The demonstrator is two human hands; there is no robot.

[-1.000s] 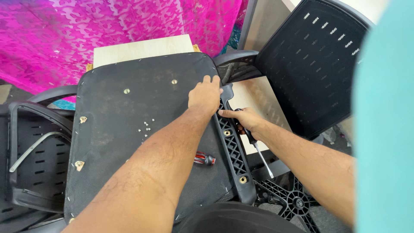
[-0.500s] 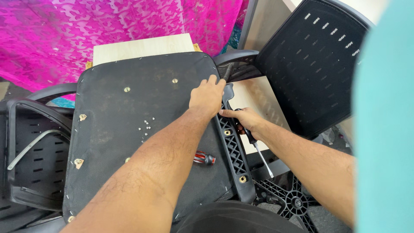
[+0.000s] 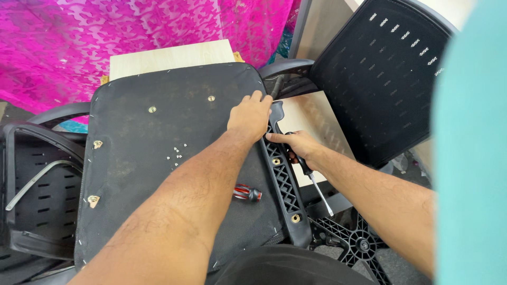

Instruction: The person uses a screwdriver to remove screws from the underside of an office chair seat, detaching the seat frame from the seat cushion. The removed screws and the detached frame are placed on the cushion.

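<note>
An upturned black chair seat [image 3: 148, 158] lies before me, underside up, with brass inserts and several small screws [image 3: 177, 153] loose on it. My left hand [image 3: 249, 117] presses flat on its far right corner, fingers at the edge. A black ribbed plastic armrest bracket [image 3: 284, 184] runs along the seat's right side. My right hand [image 3: 297, 145] grips a black-handled screwdriver [image 3: 311, 179] with its shaft pointing down toward me, and rests against that bracket. A red-and-black screwdriver handle [image 3: 247, 193] lies on the seat beside my left forearm.
A black mesh chair back [image 3: 380, 79] leans at the right. Another black plastic chair shell [image 3: 37, 184] sits at the left. Pink patterned cloth [image 3: 105, 31] hangs behind a pale wooden board [image 3: 169, 58]. A black star base [image 3: 354, 245] lies at lower right.
My left hand shifted slightly along the seat's corner, fingers lifting then settling. The view drifted a little; the right hand stays on the screwdriver.
</note>
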